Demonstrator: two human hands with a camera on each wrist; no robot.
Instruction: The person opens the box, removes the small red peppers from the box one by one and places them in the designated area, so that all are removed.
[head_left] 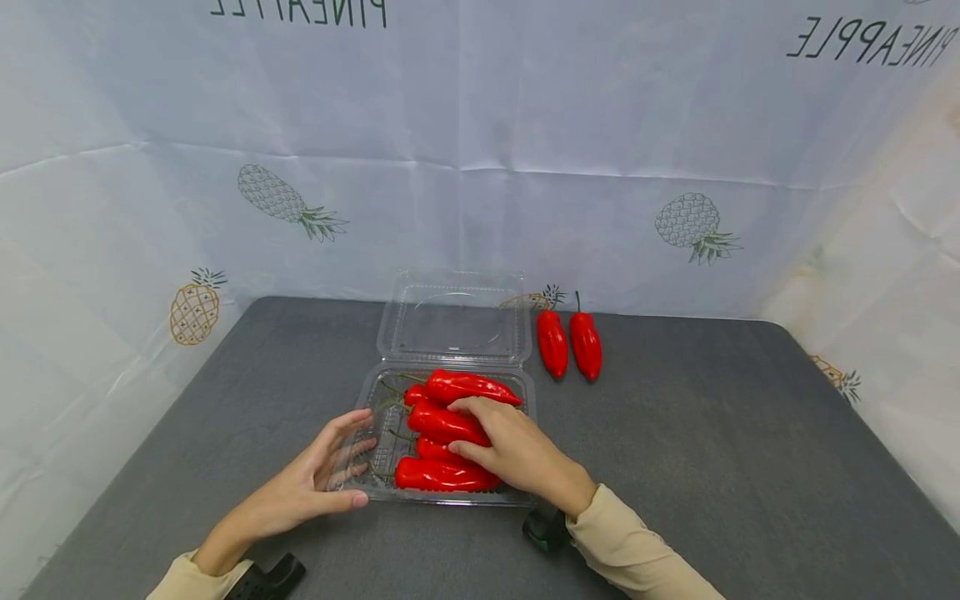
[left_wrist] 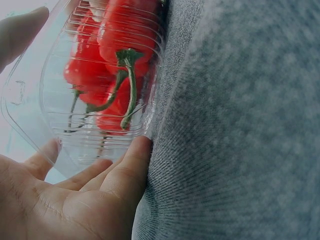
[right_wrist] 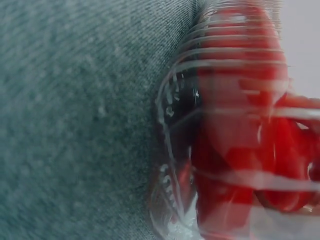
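A clear plastic clamshell box (head_left: pixel 382 457) lies opened on the grey table, its lid (head_left: pixel 453 321) folded back toward the curtain. Several red chili peppers (head_left: pixel 442 475) with green stems lie across it, stems to the left. My left hand (head_left: pixel 307 479) spreads around the front left corner of the box, its fingers along the side wall; the left wrist view shows the fingertips right at the ribbed plastic. With thumb and fingers, my right hand (head_left: pixel 517 446) grips the right end of a middle pepper (head_left: pixel 442 423) inside the box. Clear plastic partly covers that grip in the right wrist view.
Two more red peppers (head_left: pixel 552 346) lie side by side behind the box on the right, near the table's far edge. A white curtain (head_left: pixel 480 225) printed with pineapples hangs behind the table (head_left: pixel 712 433). A black wrist device (head_left: pixel 266 579) is strapped at the left sleeve.
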